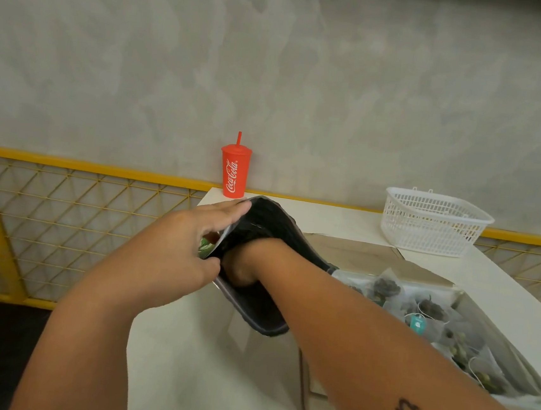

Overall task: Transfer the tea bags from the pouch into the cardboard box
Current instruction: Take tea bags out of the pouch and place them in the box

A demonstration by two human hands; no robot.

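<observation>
The pouch [262,220] is in the middle of your view, held above the table [197,363] with its dark mouth gaping toward you. Your left hand [178,252] comes in from 7 o'clock and grips the pouch's rim, fingers laid along the top edge and thumb pinching the near side. Your right forearm crosses from 5 o'clock, and your right hand [240,264] is sunk past the wrist into the pouch. Its fingers are hidden, so I cannot tell whether they hold anything. At 4 o'clock of the pouch, the open cardboard box [373,257] holds a heap of tea bags [430,311]. A red cup [234,175] stands at 12 o'clock and a white basket [432,223] at 2 o'clock.
</observation>
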